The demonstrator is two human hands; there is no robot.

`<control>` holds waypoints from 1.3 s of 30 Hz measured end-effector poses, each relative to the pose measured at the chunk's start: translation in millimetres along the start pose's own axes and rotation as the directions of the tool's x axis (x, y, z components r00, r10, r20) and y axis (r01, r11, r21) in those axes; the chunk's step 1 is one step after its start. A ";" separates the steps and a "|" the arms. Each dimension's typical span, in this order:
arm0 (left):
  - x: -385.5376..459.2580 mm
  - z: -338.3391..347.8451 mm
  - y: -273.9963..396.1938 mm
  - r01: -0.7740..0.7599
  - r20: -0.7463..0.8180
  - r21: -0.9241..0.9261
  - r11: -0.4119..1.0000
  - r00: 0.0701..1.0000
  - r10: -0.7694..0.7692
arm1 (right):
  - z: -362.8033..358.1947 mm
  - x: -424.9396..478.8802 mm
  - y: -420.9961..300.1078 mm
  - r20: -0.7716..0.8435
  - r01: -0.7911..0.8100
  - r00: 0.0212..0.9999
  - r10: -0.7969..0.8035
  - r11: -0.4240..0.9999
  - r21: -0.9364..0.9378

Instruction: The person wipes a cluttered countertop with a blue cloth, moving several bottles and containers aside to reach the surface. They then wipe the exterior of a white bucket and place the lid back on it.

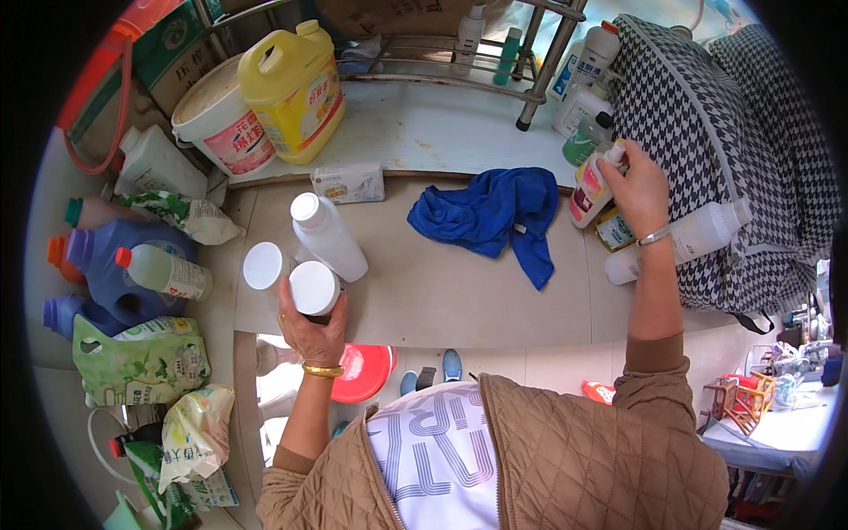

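My left hand (pixel 311 331) is closed round a white-lidded jar (pixel 315 288). Another white-lidded container (pixel 264 265) and a tall white plastic bottle (pixel 329 238) stand right beside it. At the right, my right hand (pixel 636 189) grips the top of a small bottle with a pink and yellow label (pixel 589 195). A yellow-labelled container (pixel 615 228) stands just below that bottle. Partly behind my right wrist, a long white bottle (pixel 702 232) lies slanting. A crumpled blue cloth (pixel 490 212) lies between my hands. Above the tall bottle is a small printed box (pixel 348 183).
A yellow jug (pixel 291 99) and a white bucket (pixel 222 119) stand at the back left. Detergent bottles and bags, including a green pouch (pixel 142 361), line the left side. A metal rack (pixel 546 59) stands behind, with a houndstooth fabric bag (pixel 689 132) at the right.
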State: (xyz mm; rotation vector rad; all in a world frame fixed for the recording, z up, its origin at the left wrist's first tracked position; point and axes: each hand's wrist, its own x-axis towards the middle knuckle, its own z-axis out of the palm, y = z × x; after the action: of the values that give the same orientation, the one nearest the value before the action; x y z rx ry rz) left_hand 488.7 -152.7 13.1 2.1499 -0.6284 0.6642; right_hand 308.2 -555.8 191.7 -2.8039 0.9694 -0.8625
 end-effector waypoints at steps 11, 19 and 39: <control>2.8 -0.3 1.6 -0.014 -0.023 0.011 1.000 1.000 0.014 | -12.8 14.9 -35.0 -0.160 0.161 0.974 -0.158 0.987 0.007; 2.0 -2.4 1.9 0.001 -0.008 0.017 1.000 1.000 -0.001 | 110.2 168.9 -122.0 0.061 0.152 0.987 -0.150 0.988 -0.022; 0.4 -1.8 -2.4 -0.006 -0.011 0.025 1.000 1.000 0.007 | 226.0 307.2 -85.8 -0.187 0.036 0.982 -0.010 0.990 0.136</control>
State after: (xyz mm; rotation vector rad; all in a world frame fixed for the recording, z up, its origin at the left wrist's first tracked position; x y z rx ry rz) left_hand 490.1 -150.0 13.1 2.1671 -0.6245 0.6903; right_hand 672.8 -695.2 170.8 -2.6594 0.8618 -1.1643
